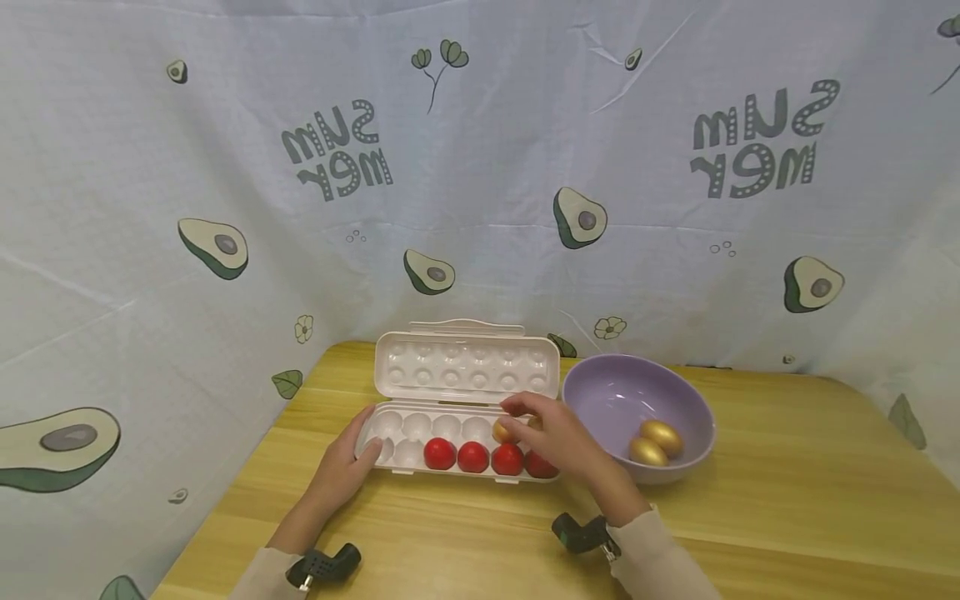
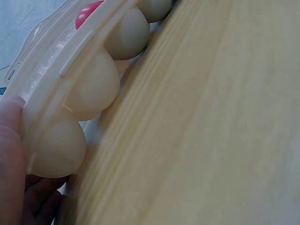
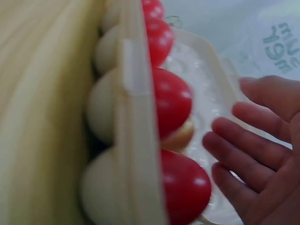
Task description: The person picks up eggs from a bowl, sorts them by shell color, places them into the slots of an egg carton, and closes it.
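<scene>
A pale plastic egg box (image 1: 408,469) lies with its lid (image 1: 467,362) raised. My left hand (image 1: 341,467) grips its left end, thumb (image 2: 11,117) at the rim and fingers curled below. Several red eggs (image 1: 473,457) fill the right part of the front row. In the back row sits a golden egg (image 1: 502,431), with a second golden egg (image 1: 535,422) partly hidden by my right hand (image 1: 555,433). That hand hovers over the box's right end; in the right wrist view its fingers (image 3: 239,154) are loosely spread, apart from the red egg (image 3: 185,187) below them.
Right of the egg box stands a purple bowl (image 1: 600,400) with two golden eggs (image 1: 661,437) in it, close to my right forearm. A printed cloth (image 1: 480,167) hangs behind the wooden table (image 1: 787,467).
</scene>
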`<state>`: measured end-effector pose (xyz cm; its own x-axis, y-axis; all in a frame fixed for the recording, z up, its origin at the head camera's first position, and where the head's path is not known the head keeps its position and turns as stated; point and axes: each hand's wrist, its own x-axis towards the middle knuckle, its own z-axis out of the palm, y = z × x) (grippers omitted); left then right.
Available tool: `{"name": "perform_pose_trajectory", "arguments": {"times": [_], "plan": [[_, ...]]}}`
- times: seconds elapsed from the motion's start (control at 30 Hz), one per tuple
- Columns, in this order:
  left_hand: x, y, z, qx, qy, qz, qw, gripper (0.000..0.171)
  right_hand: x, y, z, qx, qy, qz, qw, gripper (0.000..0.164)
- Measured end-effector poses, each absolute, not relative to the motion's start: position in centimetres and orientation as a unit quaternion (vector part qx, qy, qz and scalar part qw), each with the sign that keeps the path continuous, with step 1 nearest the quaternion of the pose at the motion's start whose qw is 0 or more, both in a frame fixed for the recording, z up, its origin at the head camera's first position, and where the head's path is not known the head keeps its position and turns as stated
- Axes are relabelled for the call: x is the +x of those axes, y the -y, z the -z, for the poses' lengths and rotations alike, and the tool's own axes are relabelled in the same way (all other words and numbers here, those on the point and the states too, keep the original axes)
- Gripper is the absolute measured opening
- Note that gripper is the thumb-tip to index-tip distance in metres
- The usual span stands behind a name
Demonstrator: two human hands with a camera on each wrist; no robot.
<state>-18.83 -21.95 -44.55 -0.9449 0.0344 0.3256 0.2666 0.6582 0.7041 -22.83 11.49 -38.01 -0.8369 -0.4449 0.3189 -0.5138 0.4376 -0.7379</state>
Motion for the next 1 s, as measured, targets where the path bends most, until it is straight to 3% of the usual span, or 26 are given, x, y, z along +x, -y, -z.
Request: {"name": "perform_pose_trajectory", "arguments": {"times": [0.23, 0.47, 0.9, 1.0], "plan": [[-18.8, 22.1, 44.6, -0.085, 0.899, 0.405, 0.148, 0.054, -22.8, -13.6, 36.3, 0.302, 0.852, -0.426, 0.033, 0.028], [-18.8, 22.0, 44.6, -0.081, 0.898, 0.408, 0.144, 0.054, -22.9, -15.3, 35.8, 0.258, 0.860, -0.440, 0.016, 0.030], [-18.9, 21.8, 44.7, -0.083, 0.899, 0.406, 0.144, 0.054, -23.6, -17.7, 35.7, 0.242, 0.869, -0.425, 0.073, 0.021], [-18.9, 21.8, 44.6, -0.081, 0.899, 0.406, 0.145, 0.054, -23.7, -18.3, 35.5, 0.235, 0.872, -0.425, 0.063, 0.022]]}}
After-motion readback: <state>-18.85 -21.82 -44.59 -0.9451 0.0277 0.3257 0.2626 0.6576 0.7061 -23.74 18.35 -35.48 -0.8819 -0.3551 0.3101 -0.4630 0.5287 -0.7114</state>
